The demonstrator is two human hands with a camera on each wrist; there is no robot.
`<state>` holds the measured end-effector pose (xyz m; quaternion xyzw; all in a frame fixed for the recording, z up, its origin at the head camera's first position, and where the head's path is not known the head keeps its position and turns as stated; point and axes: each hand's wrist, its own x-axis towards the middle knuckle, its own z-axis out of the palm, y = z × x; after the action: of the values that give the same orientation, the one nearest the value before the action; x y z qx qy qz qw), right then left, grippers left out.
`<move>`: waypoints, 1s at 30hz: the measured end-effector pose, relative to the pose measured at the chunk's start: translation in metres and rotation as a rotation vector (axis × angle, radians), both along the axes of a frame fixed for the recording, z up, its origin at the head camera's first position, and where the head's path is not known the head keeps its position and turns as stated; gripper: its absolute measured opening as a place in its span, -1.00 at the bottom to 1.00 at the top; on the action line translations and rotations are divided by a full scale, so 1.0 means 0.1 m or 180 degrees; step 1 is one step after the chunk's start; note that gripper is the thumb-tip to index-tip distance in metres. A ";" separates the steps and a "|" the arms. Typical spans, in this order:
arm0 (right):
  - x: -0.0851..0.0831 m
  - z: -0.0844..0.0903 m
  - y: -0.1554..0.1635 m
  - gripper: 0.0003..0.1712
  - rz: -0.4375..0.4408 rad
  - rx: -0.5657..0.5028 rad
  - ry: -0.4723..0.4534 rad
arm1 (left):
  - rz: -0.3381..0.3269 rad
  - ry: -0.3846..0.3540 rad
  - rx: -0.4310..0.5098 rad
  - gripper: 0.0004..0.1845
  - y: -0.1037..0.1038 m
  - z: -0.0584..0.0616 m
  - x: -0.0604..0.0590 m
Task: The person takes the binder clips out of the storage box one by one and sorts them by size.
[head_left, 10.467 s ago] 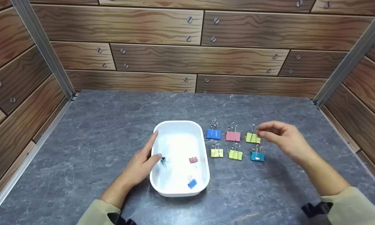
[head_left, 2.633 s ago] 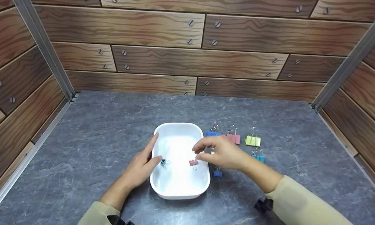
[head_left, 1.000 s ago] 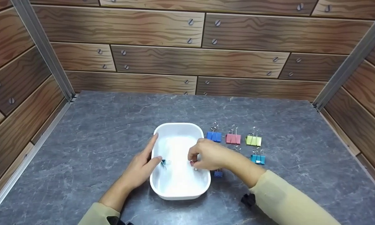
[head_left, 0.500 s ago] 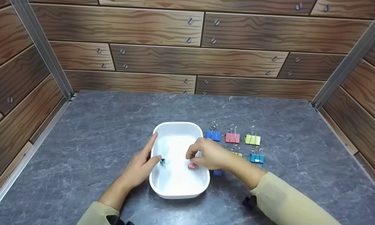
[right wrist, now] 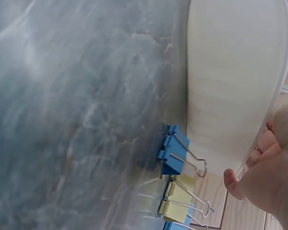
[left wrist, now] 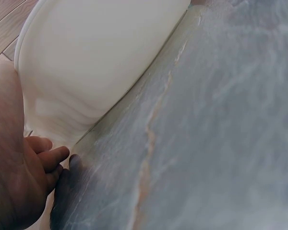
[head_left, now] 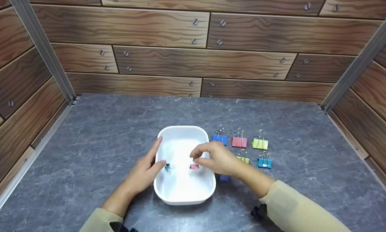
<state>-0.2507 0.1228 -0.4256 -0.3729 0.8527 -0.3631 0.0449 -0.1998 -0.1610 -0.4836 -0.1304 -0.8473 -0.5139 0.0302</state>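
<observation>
Head view. Right hand (head_left: pixel 217 159) hangs over the right half of the white tray (head_left: pixel 183 198), fingers curled, thumb and forefinger tips close together. Pink clip (head_left: pixel 194 166) sits just below those fingertips; whether the grip has hold of it or it lies on the tray floor cannot be told. Left hand (head_left: pixel 146 170) rests against the tray's left rim, fingers fairly straight, thumb over the rim beside a teal clip (head_left: pixel 167 166) inside the tray; it holds nothing. The tray stands near the middle of the grey stone-look counter (head_left: pixel 99 135), toward the front edge. To the right of the tray, a back row of blue clip (head_left: pixel 219 139), red clip (head_left: pixel 239 141) and green clip (head_left: pixel 259 143); nearer the front, a yellow-green clip (head_left: pixel 243 159) partly hidden by the right hand, a turquoise clip (head_left: pixel 264 163), and a small blue clip (head_left: pixel 224 178) just beside the tray's right wall. Wood-print panels with screw heads wall in the counter on three sides.

Left wrist view. Curled lower fingers (left wrist: pixel 45 160) on the counter, touching the tray's outer wall.

Right wrist view. Small blue clip beside the tray wall, a yellow-green one behind it; the hand fills the lower right corner, grip not visible.

Against half a second ago: the right hand is higher, and the pink clip sits slightly further left and toward the back. The left hand has not moved.
</observation>
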 end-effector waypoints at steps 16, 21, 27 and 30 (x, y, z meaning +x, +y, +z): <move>0.05 0.29 0.33 -0.82 -0.0364 -0.0870 -0.0384 | -0.0041 -0.0004 -0.0008 -0.20 -0.01 0.00 0.00; 0.05 0.35 0.52 -0.81 -0.0317 -0.1123 -0.0700 | -0.0023 0.0013 -0.0019 -0.20 -0.01 -0.01 -0.02; 0.06 0.36 0.77 -0.84 -0.0454 -0.0999 -0.0706 | -0.0002 0.0015 -0.0045 -0.19 0.00 -0.01 -0.02; 0.07 0.33 0.90 -0.86 -0.0530 -0.0873 -0.0684 | -0.0013 0.0024 -0.0044 -0.19 0.00 0.00 -0.01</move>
<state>-0.2436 0.2132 -0.3922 -0.2627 0.8134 -0.5161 0.0542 -0.2010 -0.1606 -0.4840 -0.1343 -0.8505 -0.5076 0.0313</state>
